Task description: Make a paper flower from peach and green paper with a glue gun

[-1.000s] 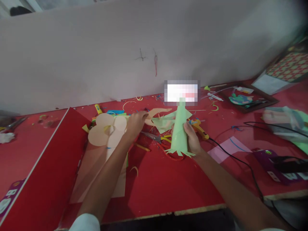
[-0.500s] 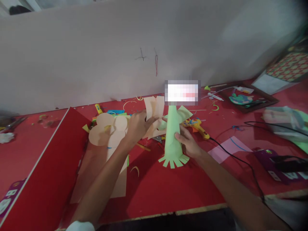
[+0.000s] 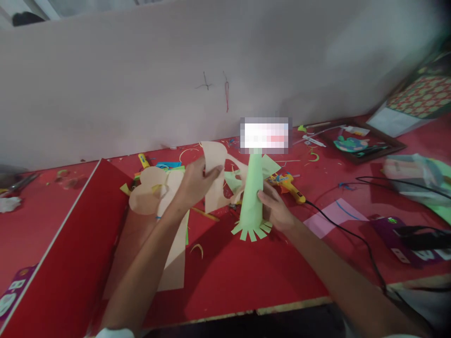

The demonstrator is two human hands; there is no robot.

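Observation:
My right hand (image 3: 275,206) is closed round the lower side of a light green paper cone (image 3: 252,195). The cone stands upright, its bottom edge cut into tabs that spread outward; its top runs up to a blurred-out patch. In my left hand (image 3: 195,180) a cream paper sheet with cut-out holes (image 3: 214,178) is pinched between thumb and fingers. Part of that sheet passes behind the cone. Close to my left wrist lie cream paper petal shapes (image 3: 150,188) and a larger cream sheet (image 3: 172,267).
A yellow glue gun (image 3: 294,188) with a black cable lies right of the cone. Beyond are pink paper (image 3: 333,218), a wooden frame tray (image 3: 378,152) and a purple box (image 3: 391,234). A red panel (image 3: 66,253) stands at left. Paper scraps dot the red table (image 3: 253,286).
My left hand has drawn the cream cut-out sheet leftward, so more of it shows beside the cone. The cone and my right hand have barely shifted.

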